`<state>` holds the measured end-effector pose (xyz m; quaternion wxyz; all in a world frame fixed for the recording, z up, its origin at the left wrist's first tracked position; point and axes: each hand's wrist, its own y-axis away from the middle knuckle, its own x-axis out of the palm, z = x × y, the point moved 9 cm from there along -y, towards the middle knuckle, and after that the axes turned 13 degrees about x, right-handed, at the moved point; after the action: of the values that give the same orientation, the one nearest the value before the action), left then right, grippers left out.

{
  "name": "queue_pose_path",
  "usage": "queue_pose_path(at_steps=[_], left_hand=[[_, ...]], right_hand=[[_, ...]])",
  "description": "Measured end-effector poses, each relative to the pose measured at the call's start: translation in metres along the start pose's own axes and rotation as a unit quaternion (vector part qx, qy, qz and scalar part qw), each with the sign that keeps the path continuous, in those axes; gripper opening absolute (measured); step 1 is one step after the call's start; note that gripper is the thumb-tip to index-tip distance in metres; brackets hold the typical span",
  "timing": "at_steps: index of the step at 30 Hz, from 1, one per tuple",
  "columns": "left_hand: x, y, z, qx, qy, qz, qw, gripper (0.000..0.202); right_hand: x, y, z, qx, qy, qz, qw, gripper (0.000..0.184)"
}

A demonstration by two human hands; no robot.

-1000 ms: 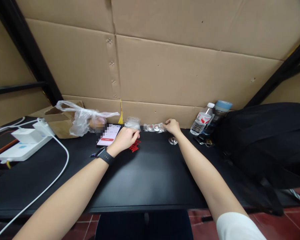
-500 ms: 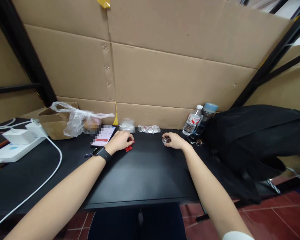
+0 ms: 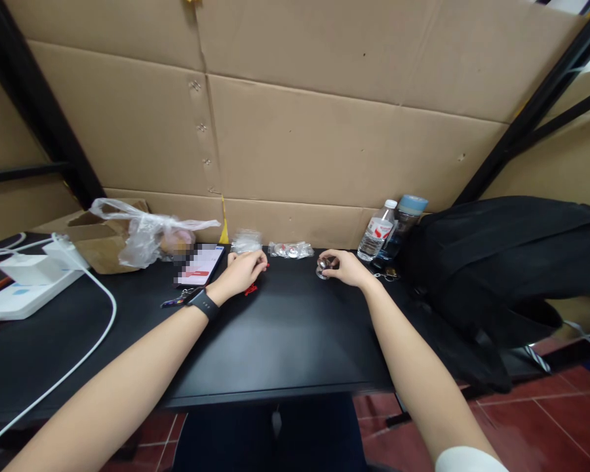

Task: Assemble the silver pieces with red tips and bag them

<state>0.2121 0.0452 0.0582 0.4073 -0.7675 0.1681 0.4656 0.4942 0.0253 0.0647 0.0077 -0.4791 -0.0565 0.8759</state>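
My left hand (image 3: 244,271), with a dark watch on its wrist, is just above the desk with its fingers pinched together. A speck of red shows at the fingertips. Beneath it lies a small pile of thin red pieces (image 3: 250,289), partly covered by the hand. Across the desk, my right hand (image 3: 345,267) has its thumb and fingers curled round a small round thing (image 3: 322,267), shiny and partly brown, near the desktop. Its exact kind is too small to make out. Between and behind the hands lie clear packets with round silvery pieces (image 3: 292,250).
Left are a phone (image 3: 202,265), keys (image 3: 179,298), a knotted plastic bag (image 3: 147,239), a cardboard box (image 3: 103,246) and a white power strip (image 3: 34,288) with a cable. Right stand a water bottle (image 3: 375,233), a blue-lidded bottle (image 3: 407,219) and a black backpack (image 3: 501,262). Cardboard backs the desk (image 3: 280,354).
My left hand has lifted a little off the red pile, with red at its fingertips. The fingers of my right hand have shifted on the round thing. The view has tilted slightly.
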Motion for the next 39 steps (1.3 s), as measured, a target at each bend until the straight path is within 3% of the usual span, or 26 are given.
queue_pose_path(at_steps=[4,10,16,20,27,34,39], left_hand=[[-0.015,0.0,-0.019,-0.003,0.079,-0.047,0.996,0.021],[-0.027,0.006,-0.046,0.01,0.145,-0.116,0.983,0.02],[-0.032,0.008,-0.069,0.044,0.049,-0.139,0.988,0.017],[-0.029,0.008,-0.075,0.067,0.038,-0.142,0.987,0.016],[-0.028,0.011,-0.075,0.05,0.056,-0.189,0.979,0.014],[-0.035,0.015,-0.079,0.04,-0.006,-0.203,0.978,0.012],[-0.038,0.014,-0.078,0.056,0.007,-0.218,0.974,0.012]], right_hand=[[0.006,0.003,0.024,-0.029,-0.121,-0.015,0.992,0.047],[0.038,0.016,0.072,-0.056,-0.288,0.038,0.955,0.059],[0.05,0.034,0.101,-0.058,-0.413,0.087,0.905,0.063],[0.05,0.038,0.107,-0.068,-0.444,0.087,0.889,0.062],[0.05,0.04,0.11,-0.071,-0.444,0.084,0.889,0.06],[0.055,0.035,0.103,-0.05,-0.467,0.071,0.88,0.043],[0.045,0.031,0.101,-0.072,-0.362,0.045,0.928,0.031]])
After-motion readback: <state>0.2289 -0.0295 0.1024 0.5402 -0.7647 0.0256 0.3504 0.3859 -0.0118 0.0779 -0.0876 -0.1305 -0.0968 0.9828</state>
